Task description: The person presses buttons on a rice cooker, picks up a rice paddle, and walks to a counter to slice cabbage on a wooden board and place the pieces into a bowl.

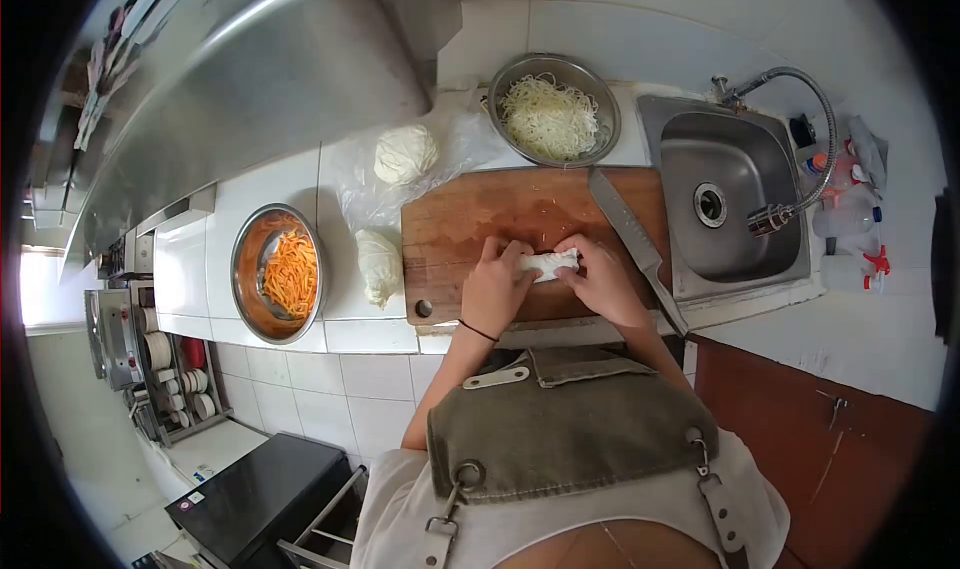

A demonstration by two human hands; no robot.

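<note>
Between my two hands, low over the wooden cutting board, is a white, crinkled roll that looks like a rolled cabbage leaf. My left hand curls its fingers round one end. The other end is pinched by the fingers and thumb of my right hand. A large kitchen knife lies slantwise along the board's right side, its handle toward me. Left of the board sit a pale piece of cabbage and a rounder cabbage on clear plastic.
A metal bowl of shredded cabbage stands behind the board. Farther left is a metal bowl of shredded carrot. To the right are a steel sink with a flexible tap and several bottles. A metal hood overhangs the upper left.
</note>
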